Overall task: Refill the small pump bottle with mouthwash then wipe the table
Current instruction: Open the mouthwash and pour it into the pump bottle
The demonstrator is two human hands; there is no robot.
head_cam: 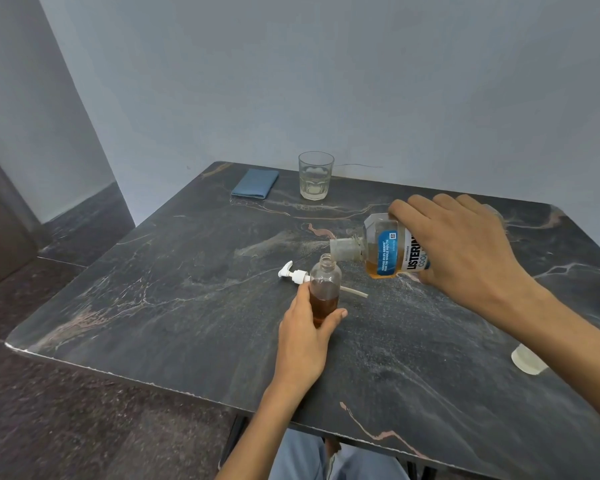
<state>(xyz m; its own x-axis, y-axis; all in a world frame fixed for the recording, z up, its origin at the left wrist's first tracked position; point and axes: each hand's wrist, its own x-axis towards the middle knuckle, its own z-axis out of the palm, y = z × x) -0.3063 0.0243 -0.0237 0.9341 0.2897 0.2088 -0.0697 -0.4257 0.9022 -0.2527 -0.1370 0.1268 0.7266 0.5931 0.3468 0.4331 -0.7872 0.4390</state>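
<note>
The small clear plastic pump bottle (324, 292) looks light and tippy, so the left hand (307, 336) wrapping its lower half near the table's middle seems like the right hold. It stands upright, open-necked, roughly half full of amber liquid. The right hand (461, 247) is clamped around the big clear mouthwash bottle (383, 252), tipped sideways with its mouth right over the neck. The white pump head (293, 274) lies just behind on the dark marble table (153, 306).
</note>
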